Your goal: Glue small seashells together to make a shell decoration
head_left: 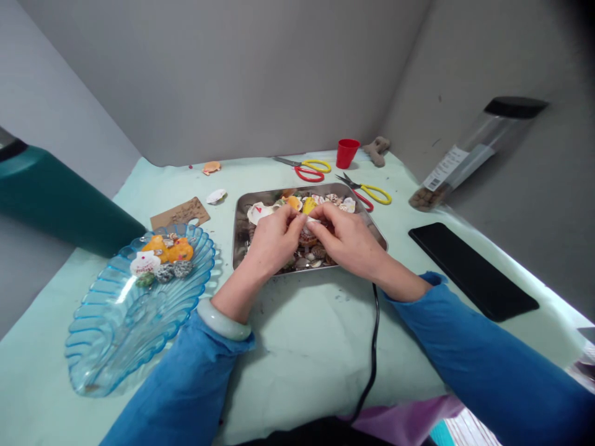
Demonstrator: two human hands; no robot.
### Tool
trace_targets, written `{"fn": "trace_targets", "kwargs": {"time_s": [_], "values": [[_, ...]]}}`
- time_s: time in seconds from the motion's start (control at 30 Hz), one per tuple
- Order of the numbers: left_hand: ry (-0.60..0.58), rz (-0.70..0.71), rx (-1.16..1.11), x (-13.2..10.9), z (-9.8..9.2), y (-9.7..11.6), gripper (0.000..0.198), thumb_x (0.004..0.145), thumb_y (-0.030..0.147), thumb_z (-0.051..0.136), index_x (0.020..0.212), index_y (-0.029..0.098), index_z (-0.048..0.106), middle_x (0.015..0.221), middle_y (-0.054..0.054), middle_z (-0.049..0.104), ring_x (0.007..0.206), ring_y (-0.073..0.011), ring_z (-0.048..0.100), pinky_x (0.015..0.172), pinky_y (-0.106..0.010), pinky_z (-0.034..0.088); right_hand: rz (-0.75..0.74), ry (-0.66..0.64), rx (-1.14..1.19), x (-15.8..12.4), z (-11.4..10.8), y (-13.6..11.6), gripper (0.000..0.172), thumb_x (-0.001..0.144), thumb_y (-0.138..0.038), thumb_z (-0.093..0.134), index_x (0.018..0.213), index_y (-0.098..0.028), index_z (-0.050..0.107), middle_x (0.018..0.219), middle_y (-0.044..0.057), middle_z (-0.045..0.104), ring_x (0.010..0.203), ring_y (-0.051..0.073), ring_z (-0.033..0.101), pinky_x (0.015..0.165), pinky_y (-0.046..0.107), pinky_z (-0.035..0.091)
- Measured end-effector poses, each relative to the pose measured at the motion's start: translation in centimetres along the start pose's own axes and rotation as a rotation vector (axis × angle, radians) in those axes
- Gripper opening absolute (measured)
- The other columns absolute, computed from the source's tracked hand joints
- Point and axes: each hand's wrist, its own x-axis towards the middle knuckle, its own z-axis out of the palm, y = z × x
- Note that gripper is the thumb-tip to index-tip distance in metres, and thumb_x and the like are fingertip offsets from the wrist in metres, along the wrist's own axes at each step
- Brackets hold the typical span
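My left hand (274, 238) and my right hand (346, 238) meet over a metal tray (240, 232) full of seashells. Both pinch one small pale shell (307, 223) between their fingertips, just above the shells in the tray. A pale bangle (223, 321) sits on my left wrist, and both arms wear blue sleeves. To the left stands a blue scalloped glass dish (116, 322) holding several shells, orange, white and dark green, at its far end.
Two pairs of red-and-yellow scissors (309, 168) (372, 193) lie behind the tray, with a red cup (347, 153). A black phone (471, 271) lies right, a clear tube (469, 158) leans on the wall. Loose shells (216, 196) (211, 167), brown card (180, 214), black cable (373, 347).
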Motion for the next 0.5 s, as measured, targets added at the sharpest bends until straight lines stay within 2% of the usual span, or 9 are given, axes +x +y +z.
{"fn": "trace_targets", "kwargs": {"time_s": [0.3, 0.5], "values": [[0.037, 0.005, 0.008, 0.0, 0.0, -0.12, 0.024, 0.084, 0.035, 0.044, 0.07, 0.017, 0.052, 0.063, 0.001, 0.057, 0.062, -0.0119, 0.052, 0.058, -0.023, 0.035, -0.002, 0.001, 0.033, -0.01, 0.09, 0.07, 0.016, 0.088, -0.031, 0.045, 0.089, -0.018, 0.055, 0.078, 0.0, 0.062, 0.062, 0.012, 0.049, 0.061, 0.025, 0.034], [0.015, 0.004, -0.014, 0.05, 0.02, -0.06, 0.024, 0.085, 0.034, 0.042, 0.071, 0.017, 0.053, 0.064, 0.001, 0.057, 0.064, -0.012, 0.052, 0.058, -0.023, 0.035, -0.014, 0.004, 0.008, -0.11, 0.1, 0.19, 0.015, 0.087, -0.033, 0.046, 0.087, -0.019, 0.053, 0.077, 0.0, 0.061, 0.062, 0.012, 0.049, 0.06, 0.025, 0.033]]}}
